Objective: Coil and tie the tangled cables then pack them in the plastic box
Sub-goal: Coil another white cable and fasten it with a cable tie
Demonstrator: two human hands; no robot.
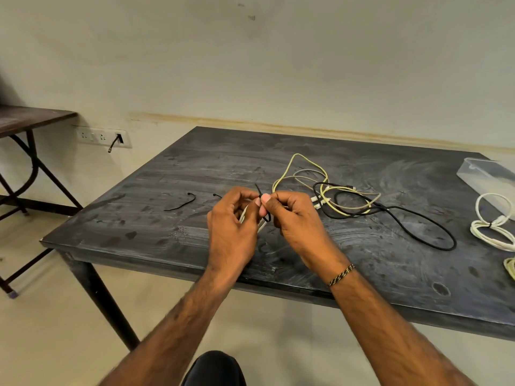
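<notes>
Both hands meet mid-table: left hand (232,221) grips the coiled white cable (244,215), right hand (292,215) pinches the black tie (264,207) looped round it. Tie's free tail points up and away between the thumbs, so I'd expect the pull to run along that axis.

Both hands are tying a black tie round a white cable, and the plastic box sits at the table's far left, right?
Not quite. The head view shows the box at the table's far right. The rest holds: both hands work a black tie round a white cable.
</notes>
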